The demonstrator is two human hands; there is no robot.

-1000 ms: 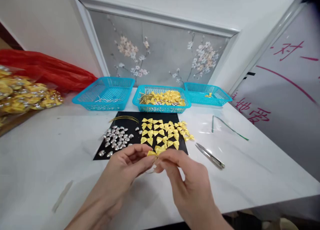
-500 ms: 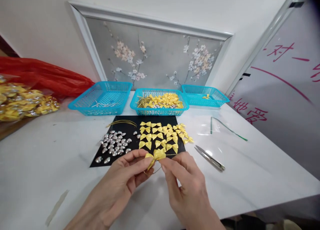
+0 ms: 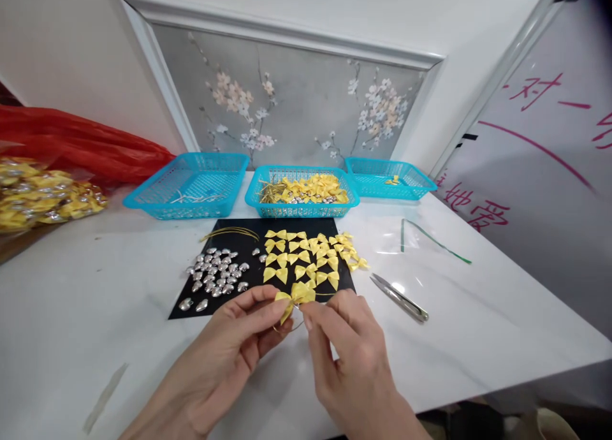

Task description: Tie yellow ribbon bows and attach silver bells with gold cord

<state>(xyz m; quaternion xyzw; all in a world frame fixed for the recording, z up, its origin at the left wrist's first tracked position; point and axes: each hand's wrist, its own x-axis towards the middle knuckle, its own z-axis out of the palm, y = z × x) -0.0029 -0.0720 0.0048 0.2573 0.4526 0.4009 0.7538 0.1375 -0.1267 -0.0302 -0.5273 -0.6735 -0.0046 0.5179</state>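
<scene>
Between my hands, over the front edge of the black mat (image 3: 184,293), is a yellow ribbon bow (image 3: 302,293). My left hand (image 3: 243,331) pinches its left side between thumb and fingers. At its lower right, the thumb and forefinger of my right hand (image 3: 351,344) are closed on a thin gold cord (image 3: 297,328), which loops below the bow. What lies right at my right fingertips is partly hidden. Rows of yellow bows (image 3: 276,274) lie on the mat just beyond my hands. Silver heart-shaped beads (image 3: 217,271) are scattered to the left, near several gold cords (image 3: 232,229).
Thread snips (image 3: 399,298) lie right of the mat, below a green strip (image 3: 437,243). Along the back stand a left blue basket (image 3: 143,202), a middle basket (image 3: 302,212) of bows and cords, and a right basket (image 3: 366,190). Bagged bows (image 3: 43,194) are at far left.
The view has shifted slightly. My right hand has moved a little left and down against the bow; my left hand keeps its pinch on it.
</scene>
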